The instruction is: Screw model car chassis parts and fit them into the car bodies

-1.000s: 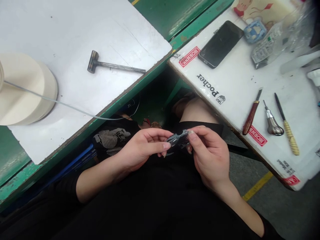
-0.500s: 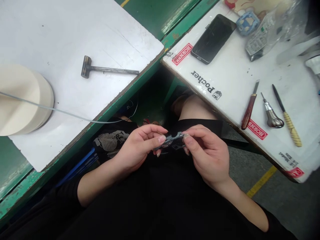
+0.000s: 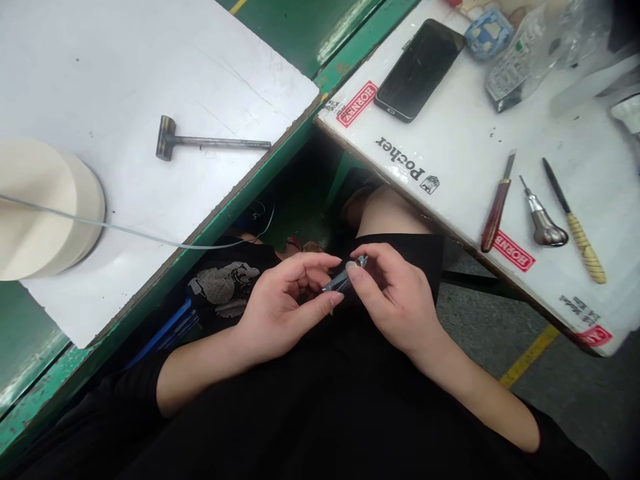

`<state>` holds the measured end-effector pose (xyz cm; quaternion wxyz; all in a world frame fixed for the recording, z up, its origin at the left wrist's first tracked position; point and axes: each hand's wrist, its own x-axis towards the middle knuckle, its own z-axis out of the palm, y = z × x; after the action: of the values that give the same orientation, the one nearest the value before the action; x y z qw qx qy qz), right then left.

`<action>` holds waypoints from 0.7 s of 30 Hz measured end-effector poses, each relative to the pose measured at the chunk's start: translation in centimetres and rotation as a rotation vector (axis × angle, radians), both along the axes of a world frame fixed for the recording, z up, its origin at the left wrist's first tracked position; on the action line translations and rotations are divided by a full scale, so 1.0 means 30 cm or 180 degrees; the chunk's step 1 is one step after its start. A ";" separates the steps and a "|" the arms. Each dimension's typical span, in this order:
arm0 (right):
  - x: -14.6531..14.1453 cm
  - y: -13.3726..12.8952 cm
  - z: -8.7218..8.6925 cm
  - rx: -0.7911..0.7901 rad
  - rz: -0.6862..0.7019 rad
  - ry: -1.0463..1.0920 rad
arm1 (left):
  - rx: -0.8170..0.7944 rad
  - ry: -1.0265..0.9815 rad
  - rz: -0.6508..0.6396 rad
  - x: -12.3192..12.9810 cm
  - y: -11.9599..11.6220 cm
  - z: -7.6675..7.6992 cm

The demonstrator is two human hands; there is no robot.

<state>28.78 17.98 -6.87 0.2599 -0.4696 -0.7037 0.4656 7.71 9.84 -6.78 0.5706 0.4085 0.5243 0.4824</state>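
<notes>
Metal piece [image 3: 344,277] — between both hands [image 3: 286,301] [image 3: 394,298]

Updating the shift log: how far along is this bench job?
Done: nothing shows as clearly finished; the hammer lies on the white board. In hand: a small grey metal part is pinched between the left hand and right hand. Left: cannot tell; the red-handled knife and yellow-handled pointed tool lie unheld nearby.

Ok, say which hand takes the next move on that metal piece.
Right, probably: the right hand pinches the metal piece between thumb and fingers, while the left hand only lies alongside it, and the right is nearer the knife and awl.
</notes>
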 end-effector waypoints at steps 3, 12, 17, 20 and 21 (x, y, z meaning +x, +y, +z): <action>0.000 -0.001 -0.005 -0.0073 -0.0069 0.0081 | 0.0139 0.0195 0.0010 0.007 -0.003 0.005; -0.007 -0.017 -0.036 -0.0253 -0.0276 0.0309 | 0.0111 0.0344 0.0268 0.043 -0.011 0.019; 0.016 0.006 -0.048 -0.0886 -0.0358 0.0883 | -0.0427 -0.0772 0.0240 0.019 0.021 0.019; 0.027 0.020 -0.022 -0.1083 -0.0337 0.1099 | -0.0713 -0.1241 0.0055 -0.007 0.035 0.002; 0.029 0.023 -0.011 -0.1050 -0.0310 0.1042 | -0.0789 -0.1333 -0.0002 -0.013 0.036 -0.005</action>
<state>29.64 18.66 -7.21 0.3124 -0.4574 -0.5430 0.6311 7.32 10.93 -6.94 0.7128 0.2266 0.4496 0.4883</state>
